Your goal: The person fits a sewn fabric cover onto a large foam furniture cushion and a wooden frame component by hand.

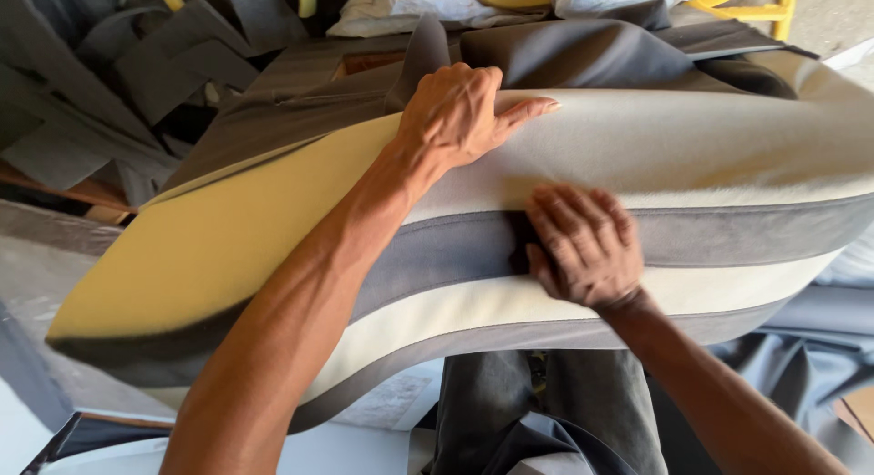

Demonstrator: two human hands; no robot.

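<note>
- A long foam cushion (209,247) fills the middle of the view, lying left to right across the person's lap; its left end is bare yellow foam, the rest sits under a cover
- The fabric cover (692,156), cream with grey bands along the near side, reaches from the right end to about the cushion's middle (its edge slants across the foam there)
- Grey fabric offcuts (137,65) lie heaped at the far left, with more grey cloth (592,51) draped behind the cushion
- The left hand (460,115) lies spread on the cushion's top, thumb out along the cream fabric, pressing down, gripping nothing
- The right hand (583,247) is curled closed on the grey band on the near side, apparently pinching it
- Judged from this, the cover is being worked leftward over the foam; going further would call for a steady pull while the top is held flat
</note>
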